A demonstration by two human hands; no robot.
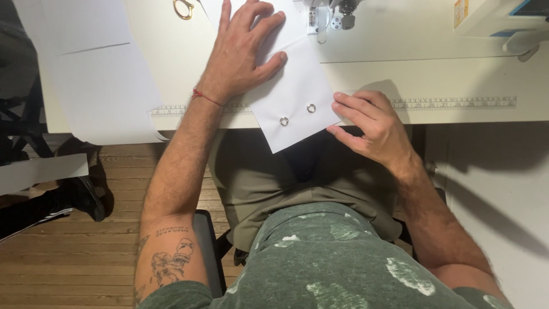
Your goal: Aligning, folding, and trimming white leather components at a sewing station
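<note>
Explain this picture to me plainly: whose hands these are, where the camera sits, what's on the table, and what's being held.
The one picture comes from a camera worn on the person's head, looking down at their own arms and lap. They sit at a white table with a ruler strip along its front edge. The left hand lies flat, fingers spread, on a white sheet that carries two small metal eyelets and overhangs the edge. The right hand touches the sheet's right edge with its fingertips. Neither hand has a closed grip. A sewing machine sits at the top, with loose paper sheets at left.

Bright overhead light, sharp focus, soft shadows, slight wide-angle edge distortion
</note>
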